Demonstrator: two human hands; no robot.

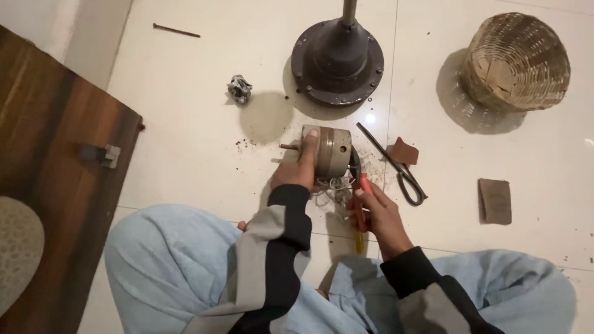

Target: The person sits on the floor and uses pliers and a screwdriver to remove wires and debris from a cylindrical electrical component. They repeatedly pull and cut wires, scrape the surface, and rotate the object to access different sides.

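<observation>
My left hand (297,170) grips a small cylindrical metal motor (331,150) lying on its side on the white tiled floor, its shaft sticking out to the left. Loose wires (334,185) spill from the motor's near side. My right hand (377,210) holds a red-handled screwdriver (364,185) with its tip toward the motor's right end. My knees in light blue trousers fill the bottom of the view.
A round dark fan base with a pole (337,59) stands behind the motor. Scissors (396,167), a brown sandpaper scrap (404,151) and a larger piece (495,201) lie to the right. An overturned wicker basket (516,62) sits far right. A wooden board (55,154) is at the left.
</observation>
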